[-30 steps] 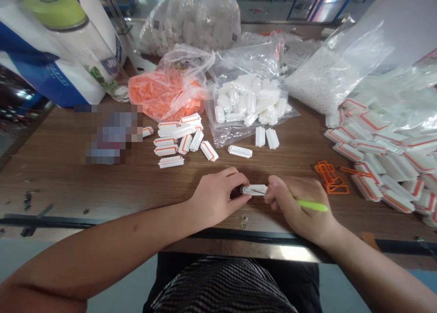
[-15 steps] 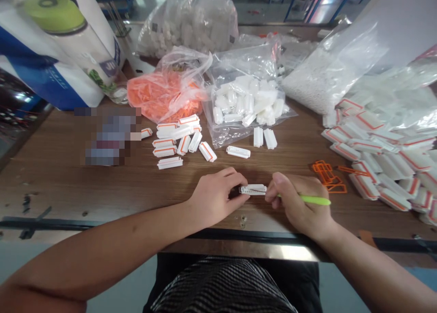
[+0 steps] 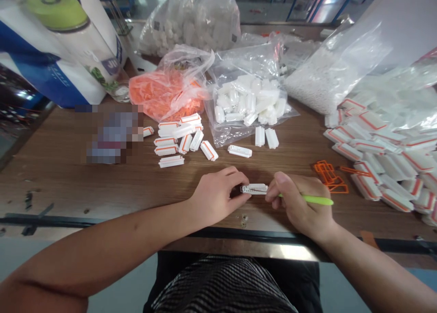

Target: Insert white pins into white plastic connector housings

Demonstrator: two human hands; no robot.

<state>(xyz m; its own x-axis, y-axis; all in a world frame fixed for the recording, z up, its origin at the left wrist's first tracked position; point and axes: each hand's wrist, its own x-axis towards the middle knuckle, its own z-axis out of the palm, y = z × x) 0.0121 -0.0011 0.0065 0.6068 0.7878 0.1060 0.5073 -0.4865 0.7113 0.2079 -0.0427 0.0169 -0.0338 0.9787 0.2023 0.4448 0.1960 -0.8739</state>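
Your L hand (image 3: 216, 195) & R hand (image 3: 300, 199) are both closed on one white plastic part (image 3: 253, 188), held level over the wooden table (image 3: 51, 185), just above its near edge. It sits well below the clear bag of white pieces (image 3: 247, 103), which is your landmark here. L fingers wrap the part's left end; R thumb & fingers pinch its right end. The hands are nearly touching, w/ only the part between them.

R hand also holds a lime-green stick (image 3: 317, 199), tucked under the fingers, w/ the grip end sticking out right & a thin end running toward the part. Can't tell if that tip touches it.

Just below the bag: 2 white pieces (image 3: 266, 138) side by side, plus 1 lying flat (image 3: 240, 151). Left of the bag: a loose group of white parts w/ orange trim (image 3: 177, 140), & above that an orange-filled plastic bag (image 3: 153, 97). Right of the bag: a sack of white pellets (image 3: 327, 78). Further right & lower, a big heap of orange-trimmed parts (image 3: 382, 163), w/ orange frames (image 3: 327, 176) at its left edge. Behind the bag: a large bag of white pieces (image 3: 187, 22). Far left of it: a blue-and-white wrapped roll (image 3: 64, 53).
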